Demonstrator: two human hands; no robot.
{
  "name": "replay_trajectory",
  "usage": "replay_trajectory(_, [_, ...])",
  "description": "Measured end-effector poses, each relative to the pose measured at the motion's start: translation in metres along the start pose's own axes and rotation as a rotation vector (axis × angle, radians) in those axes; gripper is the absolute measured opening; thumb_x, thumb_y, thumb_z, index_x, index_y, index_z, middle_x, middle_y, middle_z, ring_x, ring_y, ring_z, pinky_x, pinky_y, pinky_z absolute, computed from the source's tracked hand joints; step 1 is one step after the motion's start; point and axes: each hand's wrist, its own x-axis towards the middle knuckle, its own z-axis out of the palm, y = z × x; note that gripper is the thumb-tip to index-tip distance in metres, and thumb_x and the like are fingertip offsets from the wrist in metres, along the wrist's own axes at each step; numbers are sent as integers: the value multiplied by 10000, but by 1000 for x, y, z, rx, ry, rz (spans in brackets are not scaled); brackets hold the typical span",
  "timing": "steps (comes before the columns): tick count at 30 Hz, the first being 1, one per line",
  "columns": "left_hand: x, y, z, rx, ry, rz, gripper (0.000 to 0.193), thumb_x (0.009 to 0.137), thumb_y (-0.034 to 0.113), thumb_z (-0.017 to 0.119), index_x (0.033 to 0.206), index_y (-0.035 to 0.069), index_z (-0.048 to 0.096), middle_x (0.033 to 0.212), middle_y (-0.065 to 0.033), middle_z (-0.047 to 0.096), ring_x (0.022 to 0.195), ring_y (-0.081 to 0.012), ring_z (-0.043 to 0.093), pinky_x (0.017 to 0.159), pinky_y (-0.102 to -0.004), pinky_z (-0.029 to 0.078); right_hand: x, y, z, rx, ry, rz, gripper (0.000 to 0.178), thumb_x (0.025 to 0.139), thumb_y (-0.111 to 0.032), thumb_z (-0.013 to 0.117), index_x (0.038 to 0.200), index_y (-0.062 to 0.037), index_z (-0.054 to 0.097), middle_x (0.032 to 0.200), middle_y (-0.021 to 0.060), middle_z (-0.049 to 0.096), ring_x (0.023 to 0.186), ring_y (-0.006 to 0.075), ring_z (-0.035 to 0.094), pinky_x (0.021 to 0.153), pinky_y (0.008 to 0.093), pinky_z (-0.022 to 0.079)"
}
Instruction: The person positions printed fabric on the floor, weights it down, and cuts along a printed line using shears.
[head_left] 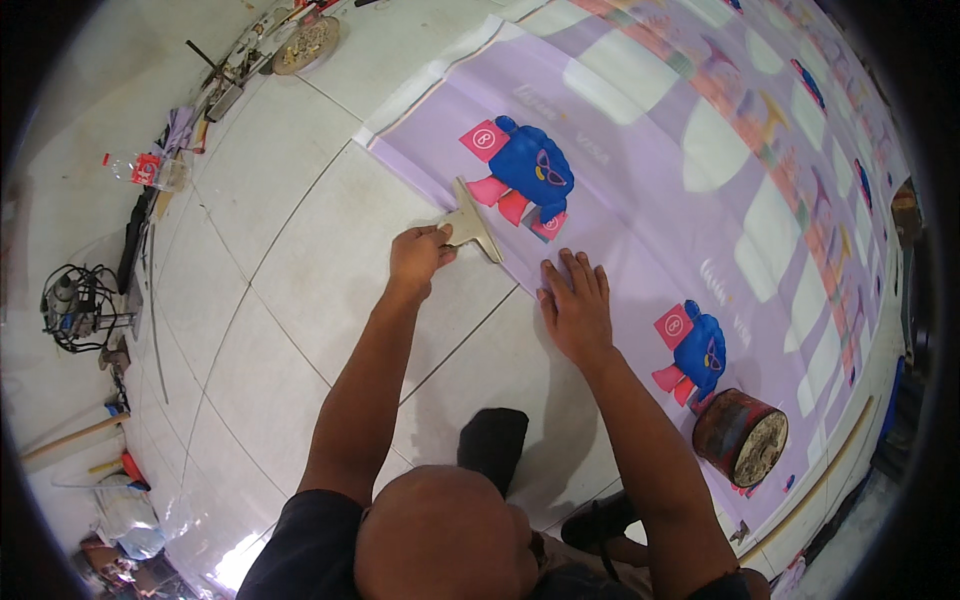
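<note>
Lilac printed sheet (640, 215) on floor tiles (325, 255), scraper (468, 222) at its near edge. L hand (420, 262): fingers curled tight round scraper. R hand (580, 312): fingers slightly spread on sheet, nothing gripped. Risk: scraper corner, if tilted, cd nick sheet; uneven R hand pressure cd cause slip/wrinkles.

On the right of the tiled floor (320, 250) before us lies the printed sheet (640, 220); the scraper (470, 222) straddles its left edge, the can (740, 437) rests on it. At our far left, the bottle (146, 169) lies beyond the power tool (72, 303).
</note>
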Motion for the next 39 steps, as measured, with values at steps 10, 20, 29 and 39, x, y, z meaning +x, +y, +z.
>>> replay_trajectory(10, [15, 11, -15, -82, 71, 33, 347, 890, 181, 667, 1070, -111, 617, 936, -132, 646, 776, -167, 629, 710, -260, 551, 0, -1, 1, 4, 0, 10, 414, 919, -215, 587, 1314, -96, 553, 1421, 184, 453, 1352, 383, 388, 1120, 567, 260])
replay_trajectory(20, [14, 15, -7, -134, 122, 40, 363, 895, 207, 666, 1055, -114, 611, 962, -139, 642, 798, -167, 628, 722, -257, 555, 2, -2, 1, -32, -14, 13, 401, 922, -233, 576, 1300, -98, 563, 1408, 169, 462, 1335, 366, 397, 1107, 572, 273])
replay_trajectory(29, [10, 28, -6, 117, 71, 15, 437, 862, 351, 715, 958, -71, 653, 761, -72, 610, 652, -151, 589, 624, -249, 505, 1, 2, -4, -14, -31, 19, 429, 901, -206, 599, 1308, -80, 548, 1406, 195, 457, 1332, 396, 396, 1097, 585, 279])
replay_trajectory(39, [87, 65, -20, 159, 201, 95, 308, 859, 318, 686, 792, 24, 624, 642, -39, 499, 611, -157, 516, 609, -324, 455, 0, 2, -2, -3, -58, 7, 500, 871, -252, 642, 1333, -97, 530, 1425, 196, 439, 1346, 403, 380, 1105, 583, 271])
